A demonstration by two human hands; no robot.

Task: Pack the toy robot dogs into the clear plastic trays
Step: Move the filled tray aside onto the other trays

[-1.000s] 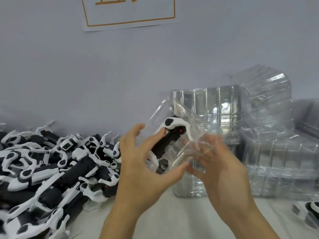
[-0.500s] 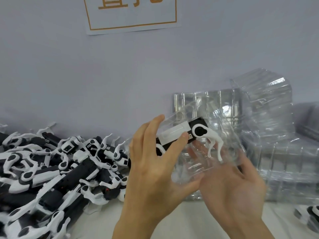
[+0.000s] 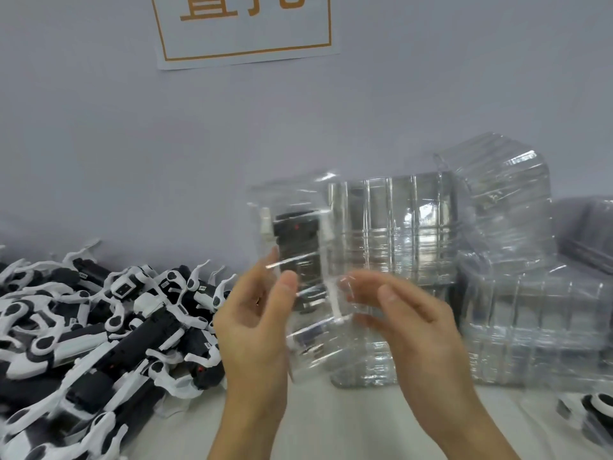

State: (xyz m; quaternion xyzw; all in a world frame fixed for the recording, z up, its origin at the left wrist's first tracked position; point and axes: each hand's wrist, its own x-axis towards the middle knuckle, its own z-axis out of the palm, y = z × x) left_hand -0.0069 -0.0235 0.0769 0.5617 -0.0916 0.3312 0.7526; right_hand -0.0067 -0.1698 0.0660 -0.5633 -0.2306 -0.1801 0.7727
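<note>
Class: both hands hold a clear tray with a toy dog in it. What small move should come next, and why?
Probably set the clear tray down by the tray stacks: the toy dog already sits inside, held by the left hand and right hand.

You face a plain pale grey-blue wall point(image 3: 132, 144), evenly lit and free of hard shadows. High on it hangs a white paper sign point(image 3: 245, 28) with an orange border and orange characters — cut off at the top edge. Below you runs a white tabletop point(image 3: 331, 426) — it meets the wall.
</note>
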